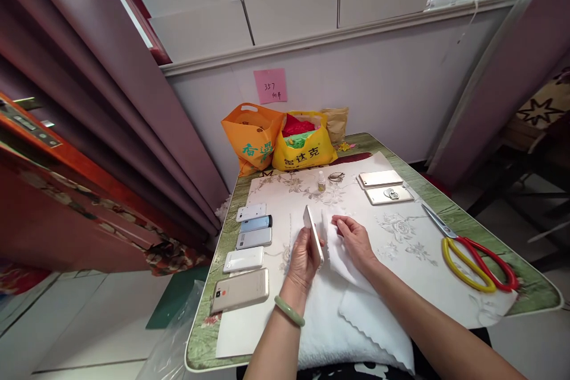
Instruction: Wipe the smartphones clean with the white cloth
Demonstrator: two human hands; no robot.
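Observation:
My left hand (303,256), with a green bangle at its wrist, grips a smartphone (314,236) held up on edge above the table. Close beside it, my right hand (356,238) pinches a white cloth (345,261) near the phone's face; cloth and phone look slightly apart. More white cloth hangs down over the table's near edge. Left of my hands lie several phones, among them a gold one (240,291), a white one (244,259) and a blue one (256,224). Two more phones (380,179) rest at the far right.
Large scissors (467,252) with red and yellow handles lie at the right. A small bottle (321,181) and a dark wire-like item (336,177) sit behind my hands. An orange bag (253,139) and a yellow bag (305,145) stand at the table's back by the wall.

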